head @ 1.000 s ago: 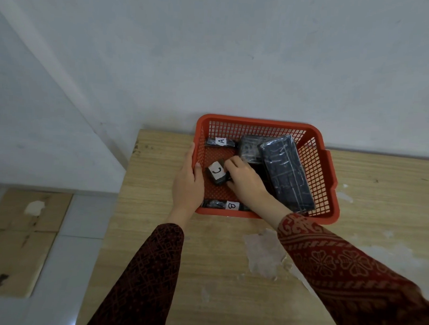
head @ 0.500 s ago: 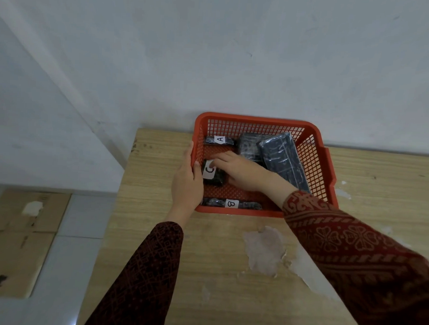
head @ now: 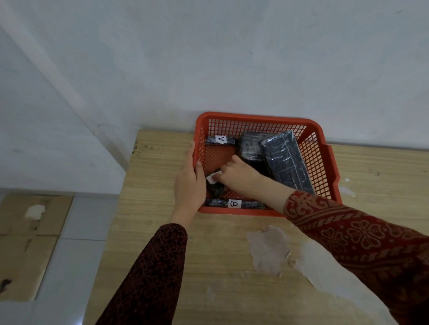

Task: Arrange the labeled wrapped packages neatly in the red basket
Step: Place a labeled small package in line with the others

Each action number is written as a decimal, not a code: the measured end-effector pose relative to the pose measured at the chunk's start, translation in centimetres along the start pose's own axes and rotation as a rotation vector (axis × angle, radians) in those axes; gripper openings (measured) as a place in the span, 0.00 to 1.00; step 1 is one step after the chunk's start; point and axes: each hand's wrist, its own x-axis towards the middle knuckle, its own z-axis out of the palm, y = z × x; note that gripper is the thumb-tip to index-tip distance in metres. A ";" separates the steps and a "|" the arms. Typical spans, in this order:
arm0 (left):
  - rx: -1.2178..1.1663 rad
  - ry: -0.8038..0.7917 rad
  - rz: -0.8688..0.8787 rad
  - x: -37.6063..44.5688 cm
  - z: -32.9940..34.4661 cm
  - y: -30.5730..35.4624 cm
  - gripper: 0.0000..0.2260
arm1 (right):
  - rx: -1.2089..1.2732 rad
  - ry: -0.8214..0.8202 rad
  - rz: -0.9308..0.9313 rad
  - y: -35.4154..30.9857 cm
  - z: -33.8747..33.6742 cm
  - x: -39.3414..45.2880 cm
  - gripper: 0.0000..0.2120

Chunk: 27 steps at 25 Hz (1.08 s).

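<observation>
The red basket [head: 259, 120] stands on the wooden table against the wall. Inside, package A [head: 220, 140] lies along the far left, package B [head: 233, 204] along the near wall. A long wrapped package [head: 286, 163] leans at the right over a smaller dark one [head: 249, 146]. My right hand [head: 237, 174] reaches into the basket's left part, fingers closed on small package C [head: 213, 184], whose label is partly hidden. My left hand [head: 189, 183] grips the basket's left wall, thumb inside.
The table [head: 228, 273] has peeled pale patches on its surface near the front right. Its left edge drops to a tiled floor where flat cardboard [head: 20, 247] lies. A plain wall rises right behind the basket.
My right hand has carried package C from the basket's middle left down toward the near-left corner, next to package B. My left hand stays on the basket's left wall.
</observation>
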 end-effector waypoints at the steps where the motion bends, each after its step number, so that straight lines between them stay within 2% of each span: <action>1: -0.003 -0.003 0.000 0.0 0.0 0.0 0.22 | -0.022 -0.003 0.012 -0.7 0.3 -0.2 0.13; 4: -0.007 -0.006 0.009 -0.1 0.0 0.1 0.22 | -0.155 -0.005 0.108 -2.2 0.4 -0.7 0.04; 7: 0.007 0.006 0.005 -0.1 0.0 0.1 0.22 | -0.127 -0.022 0.207 -3.2 -0.5 -0.5 0.08; 9: 0.025 0.008 0.010 0.0 0.0 0.0 0.22 | -0.061 0.098 0.221 -2.6 -0.7 0.3 0.05; 11: 0.028 0.003 0.014 0.0 0.0 -0.1 0.22 | 0.075 0.090 0.299 -1.5 -0.8 2.0 0.12; 13: 0.020 0.000 0.022 0.2 0.0 -0.2 0.22 | 0.159 0.093 0.343 -0.9 -1.0 3.4 0.13; 18: 0.008 0.000 0.030 0.2 0.1 -0.5 0.22 | 0.232 0.079 0.231 -1.4 0.1 2.5 0.15; 22: 0.002 -0.008 0.030 0.0 0.2 -0.2 0.22 | 0.279 0.070 0.393 -1.7 0.4 3.0 0.14; 27: 0.002 -0.011 0.035 -0.1 0.1 0.0 0.22 | 0.284 0.097 0.448 -0.8 0.1 4.3 0.15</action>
